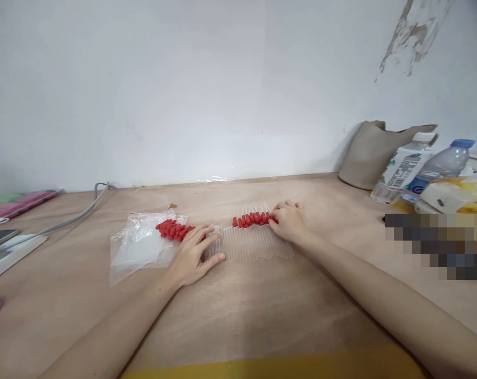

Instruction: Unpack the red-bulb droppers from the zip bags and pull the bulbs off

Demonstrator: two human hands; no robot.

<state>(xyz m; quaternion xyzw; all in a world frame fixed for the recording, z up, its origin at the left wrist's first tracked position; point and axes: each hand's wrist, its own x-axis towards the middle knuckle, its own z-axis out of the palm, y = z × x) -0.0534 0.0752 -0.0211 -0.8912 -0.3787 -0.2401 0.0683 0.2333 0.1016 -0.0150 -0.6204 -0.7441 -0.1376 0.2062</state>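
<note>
Slim clear tubes lie side by side in a row on the table, with more tube ends showing behind. Across them runs a line of small red rubber caps, bulb-like in shape. My right hand is at the right end of that line, fingers bent and closed about a red cap, partly hidden by the fingers. My left hand rests with fingers apart over the left end of the tubes. Beside its fingertips, a heap of loose red caps lies on a clear plastic bag.
At the right stand a grey-beige container, a white-capped bottle and a blue-capped bottle, beside a yellow-and-white packet. On the left, a grey cable runs to a white power strip. A wall borders the table.
</note>
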